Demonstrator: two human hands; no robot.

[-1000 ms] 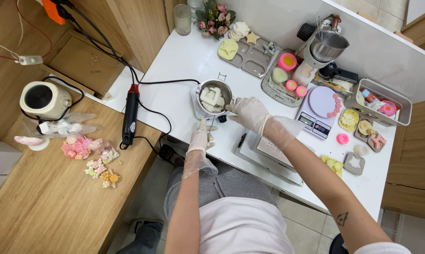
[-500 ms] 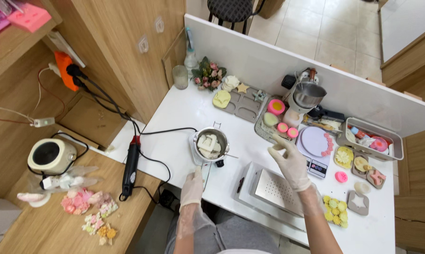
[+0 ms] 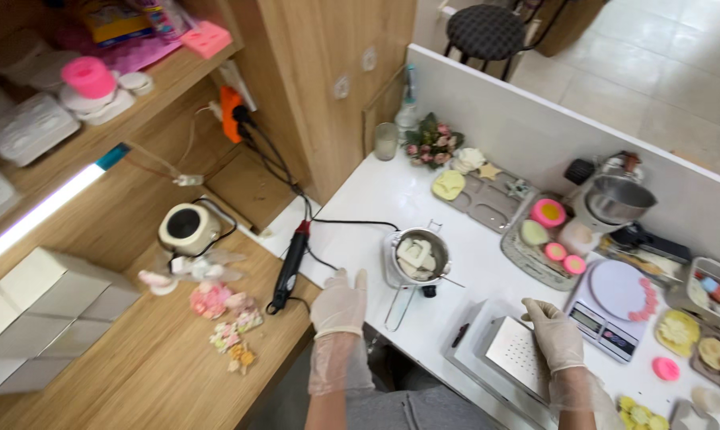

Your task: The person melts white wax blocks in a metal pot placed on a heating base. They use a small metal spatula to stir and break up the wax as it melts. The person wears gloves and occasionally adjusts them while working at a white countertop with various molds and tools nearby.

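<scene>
Neither grip holds anything: my left hand [image 3: 340,301] hovers spread by the pot [image 3: 418,256] (stiff, probably heavy; take its handle), right [image 3: 552,333] rests flat on the tray [image 3: 513,360].

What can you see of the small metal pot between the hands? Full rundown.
The small metal pot is round, shiny, steel-looking, with a pouring lip and a thin wire loop handle reaching toward the table edge. It stands upright on the white table, open, no lid, holding pale off-white chunks. The gloved left hand rests beside the handle, apart from it; the gloved right hand lies on a perforated metal plate. Neither touches the pot.
</scene>
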